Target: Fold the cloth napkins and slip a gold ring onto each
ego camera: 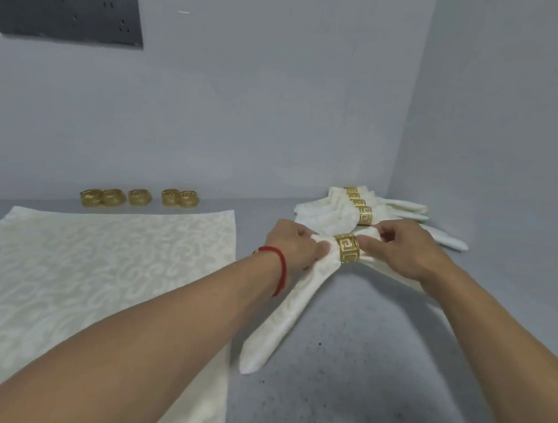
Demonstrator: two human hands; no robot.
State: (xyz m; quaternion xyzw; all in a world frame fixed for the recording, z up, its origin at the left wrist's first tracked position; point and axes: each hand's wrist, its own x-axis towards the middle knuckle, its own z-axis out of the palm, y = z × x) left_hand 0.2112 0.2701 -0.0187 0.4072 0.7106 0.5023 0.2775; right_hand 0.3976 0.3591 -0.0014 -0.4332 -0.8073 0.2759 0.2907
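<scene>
A folded cream napkin [280,318] wears a gold ring [346,248] around its middle, held a little above the grey table. My left hand [296,246] pinches the cloth just left of the ring. My right hand [404,250] pinches the cloth just right of it. Behind them lies a pile of ringed napkins [336,214]. A flat patterned cream napkin [84,280] is spread on the left. Several loose gold rings [139,197] stand in a row near the wall.
The grey speckled table [357,374] meets walls at the back and right, forming a corner behind the pile. A dark socket panel [64,13] is mounted on the back wall at upper left.
</scene>
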